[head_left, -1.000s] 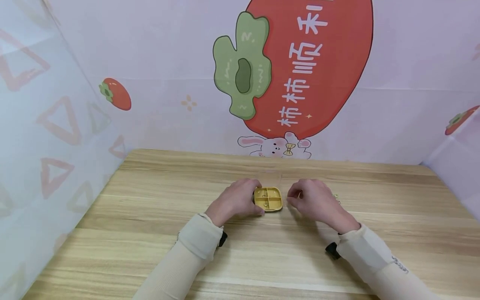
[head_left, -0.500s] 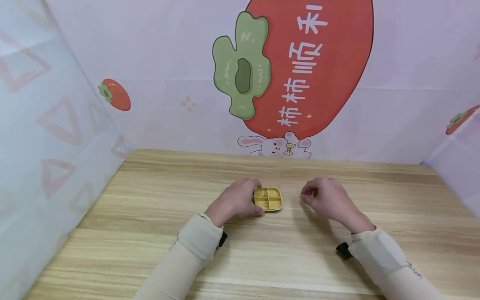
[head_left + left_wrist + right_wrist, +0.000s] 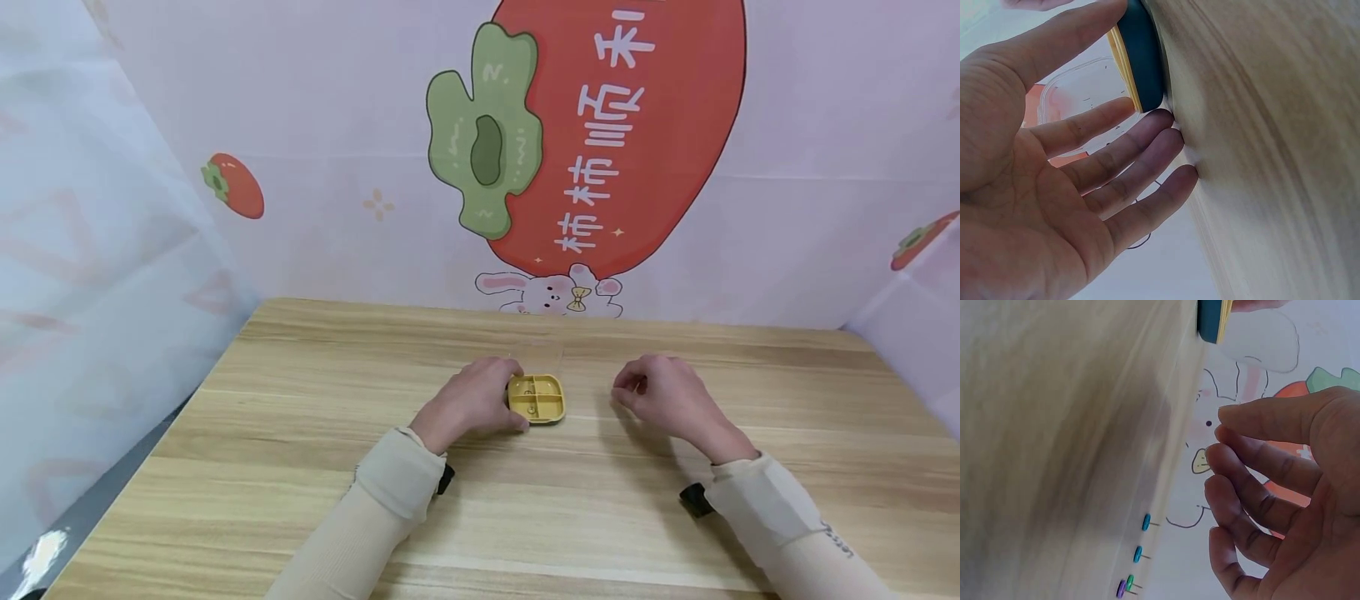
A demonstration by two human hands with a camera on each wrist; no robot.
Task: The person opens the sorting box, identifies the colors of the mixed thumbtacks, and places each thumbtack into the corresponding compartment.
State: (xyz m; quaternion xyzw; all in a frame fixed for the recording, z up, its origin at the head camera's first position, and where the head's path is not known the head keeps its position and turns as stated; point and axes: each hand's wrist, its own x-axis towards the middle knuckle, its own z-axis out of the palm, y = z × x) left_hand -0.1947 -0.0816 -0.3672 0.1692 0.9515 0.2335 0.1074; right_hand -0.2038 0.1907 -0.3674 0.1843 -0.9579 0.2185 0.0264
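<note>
A small box with a yellow four-part insert [image 3: 550, 407] stands on the table, tiny objects in its left compartments. My left hand [image 3: 471, 398] grips its left side; in the left wrist view, the thumb and index finger touch the dark teal box [image 3: 1142, 62]. Behind it the clear lid [image 3: 537, 355] lies open. My right hand [image 3: 666, 400] hovers right of the box, fingers curved and thumb close to the index fingertip, nothing visible between them. Under that hand [image 3: 1300, 515], the right wrist view shows blue pins [image 3: 1146, 522], a green pin [image 3: 1130, 583] and a purple pin [image 3: 1121, 589].
The wooden table [image 3: 300, 433] reaches back to a patterned backdrop [image 3: 337, 225] with a large red persimmon. Another pale sheet [image 3: 90, 275] hangs along the left side. A black wrist device [image 3: 696, 500] sits under the right sleeve.
My right hand has moved right, away from the box. Its movement covers the small pieces seen earlier beside it. The left hand and box have stayed in place.
</note>
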